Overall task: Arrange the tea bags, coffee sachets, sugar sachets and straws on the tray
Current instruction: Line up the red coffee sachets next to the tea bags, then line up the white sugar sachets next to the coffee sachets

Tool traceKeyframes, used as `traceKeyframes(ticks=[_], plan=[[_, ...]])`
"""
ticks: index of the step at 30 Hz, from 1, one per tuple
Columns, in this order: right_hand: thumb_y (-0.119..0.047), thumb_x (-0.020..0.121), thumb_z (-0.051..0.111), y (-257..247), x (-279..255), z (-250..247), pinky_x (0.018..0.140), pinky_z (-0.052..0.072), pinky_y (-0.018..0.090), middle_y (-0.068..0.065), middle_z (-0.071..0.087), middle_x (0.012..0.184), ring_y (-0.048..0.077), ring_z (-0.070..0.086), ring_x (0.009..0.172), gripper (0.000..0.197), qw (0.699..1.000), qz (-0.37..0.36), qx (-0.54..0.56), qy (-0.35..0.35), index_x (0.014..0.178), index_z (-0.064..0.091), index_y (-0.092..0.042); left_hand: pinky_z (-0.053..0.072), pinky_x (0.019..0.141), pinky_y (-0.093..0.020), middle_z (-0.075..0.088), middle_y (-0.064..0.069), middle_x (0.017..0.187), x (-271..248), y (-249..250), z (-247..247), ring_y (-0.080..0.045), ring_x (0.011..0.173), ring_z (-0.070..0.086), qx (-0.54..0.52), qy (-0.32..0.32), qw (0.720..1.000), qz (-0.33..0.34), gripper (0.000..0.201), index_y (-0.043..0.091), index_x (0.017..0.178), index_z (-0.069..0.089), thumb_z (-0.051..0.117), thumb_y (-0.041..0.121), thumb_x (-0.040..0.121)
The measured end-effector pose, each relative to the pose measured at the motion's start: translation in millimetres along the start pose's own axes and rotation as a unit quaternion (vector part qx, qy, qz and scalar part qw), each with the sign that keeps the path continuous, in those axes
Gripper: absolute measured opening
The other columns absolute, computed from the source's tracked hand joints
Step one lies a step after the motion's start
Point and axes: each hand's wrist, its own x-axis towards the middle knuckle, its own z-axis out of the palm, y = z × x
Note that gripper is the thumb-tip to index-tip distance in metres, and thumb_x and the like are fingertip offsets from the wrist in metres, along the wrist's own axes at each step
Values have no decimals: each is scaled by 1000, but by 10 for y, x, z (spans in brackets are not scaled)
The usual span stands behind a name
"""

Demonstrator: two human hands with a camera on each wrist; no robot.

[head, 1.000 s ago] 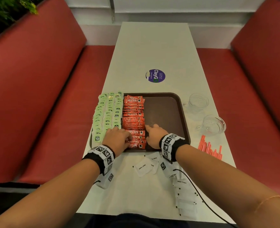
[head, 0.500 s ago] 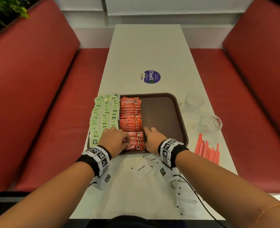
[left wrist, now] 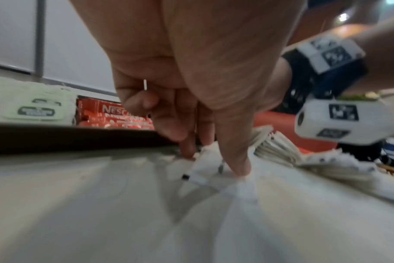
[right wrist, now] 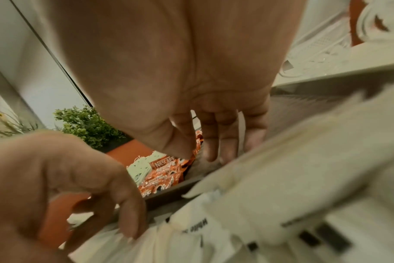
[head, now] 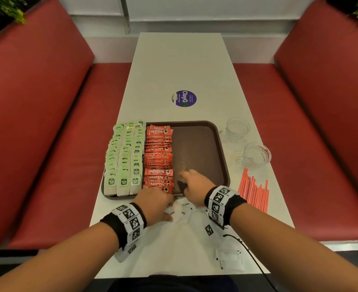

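A brown tray [head: 197, 152] holds three columns of green tea bags [head: 124, 157] on its left and one column of red coffee sachets [head: 158, 157] beside them; its right half is bare. White sugar sachets [head: 184, 211] lie loose on the table in front of the tray. My left hand [head: 167, 207] is down on them, thumb and curled fingers pinching one sugar sachet [left wrist: 205, 176]. The right hand [head: 186, 175] hovers over the tray's near edge with straight fingers [right wrist: 223, 147], holding nothing. Red straws [head: 254, 189] lie on the table to the right.
Two glass cups [head: 236, 129] [head: 256, 154] stand right of the tray, beyond the straws. More sugar sachets [head: 228, 259] lie near the table's front edge. A purple sticker [head: 183, 98] marks the table's middle. Red benches flank both sides.
My left hand has drawn back from the coffee sachets on the tray to the sugar sachets on the table. The right hand stays at the tray's near edge.
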Motion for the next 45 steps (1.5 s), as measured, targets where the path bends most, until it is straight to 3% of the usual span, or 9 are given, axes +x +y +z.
traceKeyframes(ticks=[7,11,15,18,23,28,34,39,45], plan=[[-28,91,58,191,-274,-60,94,47,32,4,55,122,23,56,112,40,999,-41,-20,-4,130,57,-18,44,71,-28,61,7,92,69,93,2,-16,82,58,-86,-33,996,-16,41,26,117,49,73,36,85],[-50,80,75,230,-352,-210,89,51,31,-4,59,112,15,60,102,50,996,-79,14,-36,121,62,-23,43,75,-25,59,14,93,85,92,-178,-9,85,57,-213,59,974,-44,34,31,118,55,69,35,88],[-43,87,70,203,-388,-350,67,46,30,-9,58,79,12,57,74,22,994,-107,31,-3,80,55,-28,52,74,-31,67,13,89,111,173,-326,-7,81,62,-287,154,945,-45,11,33,104,60,61,36,94],[-38,90,62,232,-415,-396,63,46,32,-6,58,71,12,54,65,23,991,-121,51,15,73,53,-26,50,69,-28,65,16,83,135,240,-351,-4,76,60,-284,178,941,-56,10,33,101,61,61,39,94],[-26,84,61,316,-468,-423,61,46,39,4,57,67,22,53,62,23,990,-112,78,27,67,56,-11,50,81,-25,69,14,100,188,257,-177,-8,91,64,-222,73,968,-85,21,31,107,66,70,35,87],[-20,86,64,342,-460,-437,60,44,25,-15,50,57,4,49,57,41,989,-98,96,54,50,53,-35,47,90,-31,62,10,121,225,297,75,-15,111,57,-83,-5,996,-15,41,31,121,61,74,38,83],[-17,87,63,272,-359,-417,56,43,32,0,52,66,14,46,58,26,993,-35,101,51,67,47,-14,42,92,-35,58,4,124,254,247,124,-20,114,53,-28,-8,998,63,45,29,133,54,66,38,90],[-5,89,50,133,-324,-325,54,37,25,-1,52,72,15,47,58,17,988,-23,147,48,92,42,-21,46,89,-38,63,-1,113,232,123,93,-22,106,56,-16,12,995,98,30,24,122,61,58,36,95],[-17,85,61,42,-289,-326,69,51,29,-5,63,89,13,60,77,16,986,-45,147,58,99,60,-23,50,69,-30,63,11,81,179,-182,-256,-10,74,59,-206,150,967,-6,10,27,90,60,61,37,89]])
